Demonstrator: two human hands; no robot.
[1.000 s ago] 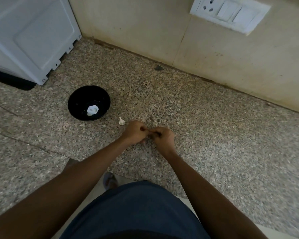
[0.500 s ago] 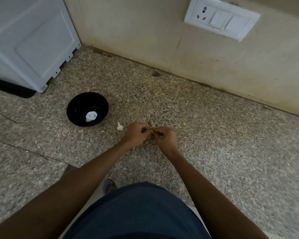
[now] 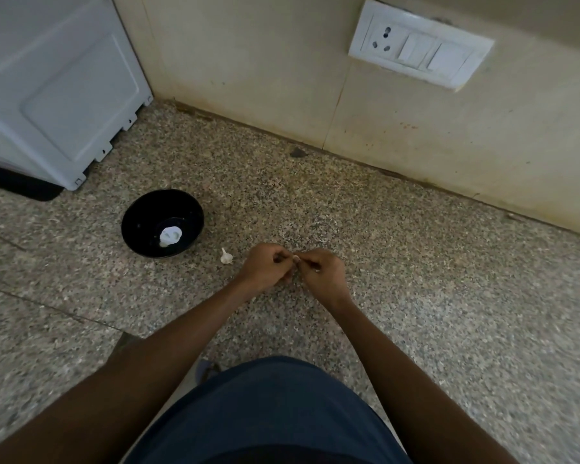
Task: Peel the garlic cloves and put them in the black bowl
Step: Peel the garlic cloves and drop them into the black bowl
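Speckled granite counter all over, with both hands meeting in the middle of it. Left hand and right hand have their fingers curled in, pinching a tiny garlic clove between them, mostly hidden so I can't tell how much skin is on it. Black bowl sits off to the left with pale peeled garlic inside. One unpeeled clove lies on the counter between the bowl and the left hand.
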